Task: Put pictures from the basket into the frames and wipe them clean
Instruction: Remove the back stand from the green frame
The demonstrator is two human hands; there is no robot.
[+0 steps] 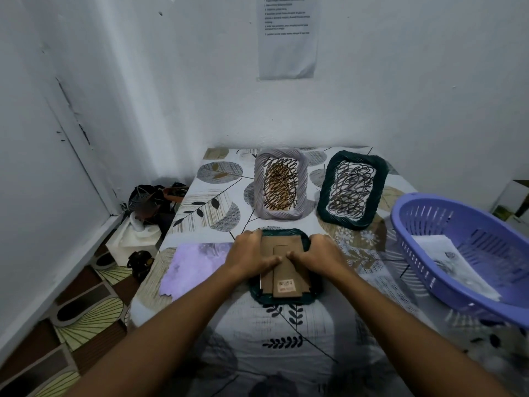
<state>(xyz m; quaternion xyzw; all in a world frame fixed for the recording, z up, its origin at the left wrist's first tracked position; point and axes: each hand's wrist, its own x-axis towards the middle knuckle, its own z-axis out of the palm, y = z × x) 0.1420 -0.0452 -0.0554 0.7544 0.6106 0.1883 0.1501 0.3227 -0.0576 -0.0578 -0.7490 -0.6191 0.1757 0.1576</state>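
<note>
Landmark: the face-down dark green frame [282,299] at the near centre of the tabletop [286,339].

- Its brown backing board [270,270] faces up, with the stand strip running down the middle. The barcode sticker sits at the near end. Long axis runs near-to-far, straight away from the person.
- Both hands are on it. Left hand [252,255] covers the frame's left edge, fingers curled over the far-left corner, thumb pressing on the board. Right hand [317,255] mirrors it on the right edge. The thumbs nearly meet over the stand strip. Each side of the frame is clamped by its own hand, neither nearer than the other.
- A thin pale sliver shows at the board's left edge, maybe the picture or glass. Can't tell which.
- My read: the backing is being seated or locked, and it doesn't look flipped or wiped yet.
- Purple cloth [194,267] lies just left of the frame, so the left hand is closer for the wipe.
- Purple basket [423,267] is right of the frame with a printed sheet [455,265] inside, so the right hand is closer for that.
- Beyond the frame lie a lilac frame [259,179] and a second dark green frame [380,179], both face up with scribbles across their fronts.
</note>
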